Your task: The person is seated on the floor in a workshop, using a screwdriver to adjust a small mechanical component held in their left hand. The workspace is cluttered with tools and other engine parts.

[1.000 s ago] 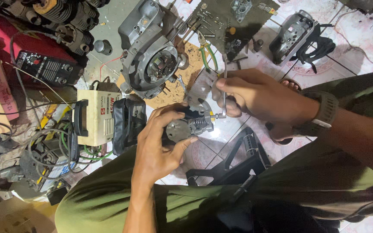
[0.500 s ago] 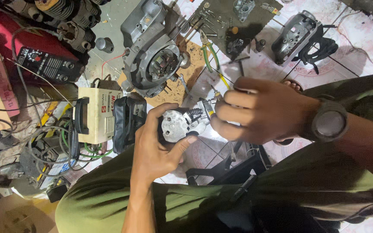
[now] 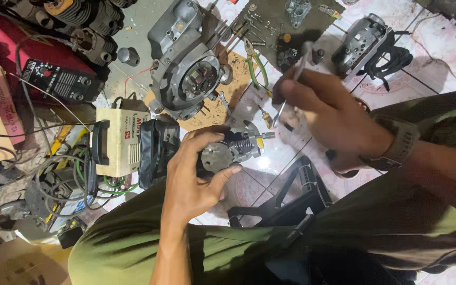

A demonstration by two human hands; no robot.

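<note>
Holding the small round metal assembly (image 3: 231, 149) in my left hand (image 3: 193, 182), I have the grip wrapped round its body: thumb under the disc face, fingers curled over the top, with the coil spring and short shaft poking out to the right. It sits in the air above the tiled floor (image 3: 270, 163), just in front of my knees, not resting on anything. My right hand (image 3: 333, 119) is up and to the right of it, blurred with motion, its grip pinched on a thin metal tool (image 3: 290, 89) whose lower tip points down toward the spring end without touching it, as far as I can tell.

What worries me most is the spring. It looks exposed at the end of the shaft, and if the tool tip levers against it at an angle, I judge it could jump off and vanish among the clutter below. The floor there is crowded: green-handled pliers (image 3: 256, 63), loose bolts and small parts on a dark mat (image 3: 270, 31), and the big grey engine casing (image 3: 186, 68) just beyond. A small piece dropped there would be hard to find.

A second risk is slip. The left grip is a cupped hold rather than a clamp, so a hard push from the tool could twist the assembly round in the palm, or drive the tip toward my thumb.

The white box unit (image 3: 120, 140) and the tangle of cables (image 3: 54, 179) lie to the left, well apart.
</note>
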